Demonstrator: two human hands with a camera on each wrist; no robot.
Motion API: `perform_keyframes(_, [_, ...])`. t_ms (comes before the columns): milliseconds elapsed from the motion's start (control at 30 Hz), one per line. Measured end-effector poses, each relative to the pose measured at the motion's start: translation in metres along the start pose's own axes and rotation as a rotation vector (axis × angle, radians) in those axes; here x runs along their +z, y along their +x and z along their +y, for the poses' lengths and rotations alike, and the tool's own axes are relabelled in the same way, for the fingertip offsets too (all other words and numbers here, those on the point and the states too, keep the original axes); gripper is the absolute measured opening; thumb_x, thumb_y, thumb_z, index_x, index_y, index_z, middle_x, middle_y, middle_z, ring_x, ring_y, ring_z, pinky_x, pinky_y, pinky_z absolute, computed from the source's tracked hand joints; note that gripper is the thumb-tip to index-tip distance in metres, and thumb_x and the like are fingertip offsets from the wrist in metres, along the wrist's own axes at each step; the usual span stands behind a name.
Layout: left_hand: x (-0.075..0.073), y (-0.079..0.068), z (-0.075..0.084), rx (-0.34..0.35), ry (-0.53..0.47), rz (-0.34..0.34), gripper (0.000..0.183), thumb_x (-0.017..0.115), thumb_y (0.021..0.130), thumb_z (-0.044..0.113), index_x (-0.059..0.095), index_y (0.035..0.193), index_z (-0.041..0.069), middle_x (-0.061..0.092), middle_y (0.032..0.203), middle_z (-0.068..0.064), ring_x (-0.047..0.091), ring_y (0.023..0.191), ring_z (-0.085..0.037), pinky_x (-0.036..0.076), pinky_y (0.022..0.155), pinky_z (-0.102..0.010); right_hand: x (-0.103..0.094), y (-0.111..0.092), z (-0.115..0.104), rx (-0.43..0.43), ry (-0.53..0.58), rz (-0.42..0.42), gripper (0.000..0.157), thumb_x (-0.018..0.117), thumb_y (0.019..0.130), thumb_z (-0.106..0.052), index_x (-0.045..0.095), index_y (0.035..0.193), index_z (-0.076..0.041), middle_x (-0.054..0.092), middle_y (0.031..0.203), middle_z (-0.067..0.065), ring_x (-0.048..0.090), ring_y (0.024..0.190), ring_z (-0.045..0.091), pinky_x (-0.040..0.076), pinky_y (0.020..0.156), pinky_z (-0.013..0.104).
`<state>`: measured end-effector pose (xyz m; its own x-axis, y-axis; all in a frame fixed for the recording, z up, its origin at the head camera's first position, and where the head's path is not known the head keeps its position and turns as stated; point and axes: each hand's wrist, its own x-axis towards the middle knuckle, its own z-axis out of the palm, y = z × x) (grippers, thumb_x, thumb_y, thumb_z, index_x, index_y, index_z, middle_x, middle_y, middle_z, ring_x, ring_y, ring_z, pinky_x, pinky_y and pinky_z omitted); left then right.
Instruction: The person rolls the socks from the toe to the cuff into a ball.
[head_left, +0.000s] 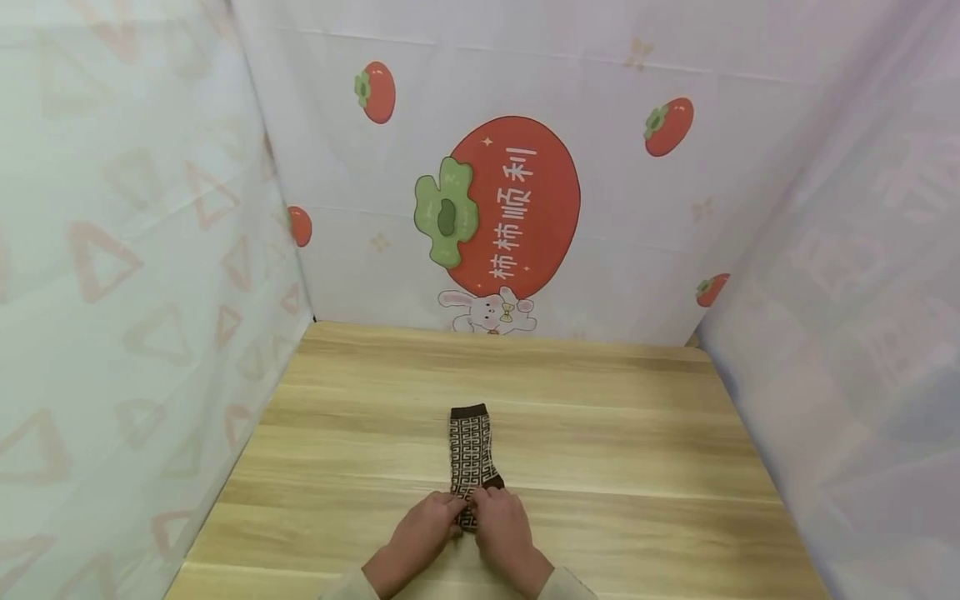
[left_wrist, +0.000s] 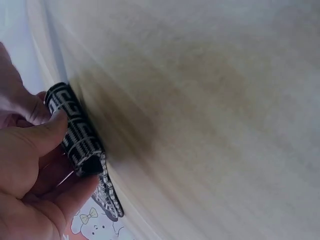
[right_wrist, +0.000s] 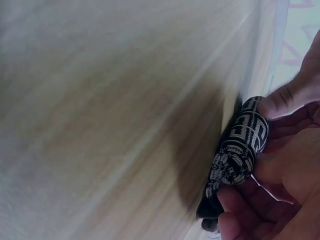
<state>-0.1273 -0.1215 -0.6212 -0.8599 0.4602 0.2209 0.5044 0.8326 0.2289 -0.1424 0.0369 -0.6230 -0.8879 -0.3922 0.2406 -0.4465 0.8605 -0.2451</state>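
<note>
A dark brown and cream sock (head_left: 470, 450) with a key-like pattern lies on the wooden table, its plain dark cuff pointing away from me and its dark heel to the right. The near end is rolled up into a tight cylinder, seen close in the left wrist view as a patterned roll (left_wrist: 77, 127). My left hand (head_left: 425, 525) pinches the roll's left end between thumb and fingers. On the opposite end, my right hand (head_left: 504, 529) grips with its thumb on top; the coiled layers (right_wrist: 235, 167) show in the right wrist view.
The wooden table (head_left: 615, 425) extends around the sock on every side. A white cloth backdrop (head_left: 330, 150) with printed persimmons stands at its far edge. Cloth walls rise on the left (head_left: 135, 333) and right (head_left: 847, 333).
</note>
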Motion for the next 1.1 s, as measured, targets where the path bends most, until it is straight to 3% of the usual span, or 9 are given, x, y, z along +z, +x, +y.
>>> perform_keyframes(100, [0.003,-0.001,0.0,0.003,0.028,-0.005,0.029,0.079,0.072,0.016,0.069,0.098,0.012,0.068,0.096,0.001,0.062,0.087,-0.012,0.053,0.077,-0.024,0.001,-0.002,0.0,-0.014,-0.009,0.006,0.007,0.07,0.079,-0.014,0.063,0.079,-0.017,0.058,0.069,-0.004,0.046,0.061,0.01,0.03,0.054,0.022])
perform_keyframes(267, [0.007,0.0,-0.002,0.014,0.043,0.035,0.02,0.077,0.074,0.012,0.07,0.092,0.013,0.063,0.093,0.003,0.059,0.083,-0.01,0.052,0.072,-0.022,0.001,-0.005,0.0,-0.092,-0.02,-0.006,0.011,0.069,0.075,-0.007,0.067,0.083,-0.015,0.055,0.078,-0.004,0.044,0.068,0.01,0.032,0.057,0.021])
perform_keyframes(467, [0.008,0.002,-0.002,0.017,0.066,0.08,0.016,0.076,0.075,0.014,0.072,0.09,0.015,0.058,0.087,0.005,0.051,0.077,-0.009,0.047,0.065,-0.022,0.0,-0.008,0.001,-0.161,-0.071,0.013,0.009,0.069,0.078,-0.016,0.065,0.086,-0.014,0.056,0.078,-0.005,0.045,0.068,0.009,0.037,0.06,0.021])
perform_keyframes(667, [0.006,0.001,0.0,0.005,0.125,0.023,0.026,0.075,0.077,0.015,0.065,0.101,0.014,0.062,0.094,0.003,0.054,0.08,-0.01,0.049,0.07,-0.024,0.003,-0.01,0.002,-0.18,-0.091,0.064,0.028,0.077,0.073,-0.03,0.064,0.091,-0.014,0.056,0.079,-0.003,0.045,0.068,0.01,0.037,0.06,0.022])
perform_keyframes(800, [0.007,0.002,0.001,0.005,0.114,0.01,0.036,0.078,0.071,0.012,0.062,0.103,0.013,0.061,0.096,0.002,0.054,0.081,-0.011,0.05,0.071,-0.025,0.002,-0.01,0.003,-0.18,-0.089,0.062,0.027,0.078,0.073,-0.029,0.066,0.091,-0.013,0.058,0.079,-0.003,0.047,0.069,0.011,0.04,0.061,0.023])
perform_keyframes(900, [0.011,0.004,-0.001,0.021,0.137,0.048,0.034,0.079,0.07,0.011,0.062,0.099,0.013,0.061,0.092,0.002,0.054,0.079,-0.011,0.049,0.07,-0.025,0.003,-0.01,0.004,-0.173,-0.091,0.054,0.026,0.076,0.074,-0.028,0.067,0.093,-0.013,0.06,0.081,-0.002,0.05,0.07,0.011,0.042,0.063,0.024])
perform_keyframes(1100, [0.013,0.006,-0.003,0.01,0.152,0.066,0.023,0.076,0.074,0.011,0.064,0.093,0.014,0.061,0.088,0.003,0.055,0.076,-0.011,0.049,0.069,-0.025,0.011,-0.011,0.005,-0.222,-0.232,0.118,0.027,0.075,0.075,-0.034,0.062,0.09,-0.014,0.057,0.079,-0.002,0.047,0.069,0.012,0.037,0.059,0.023])
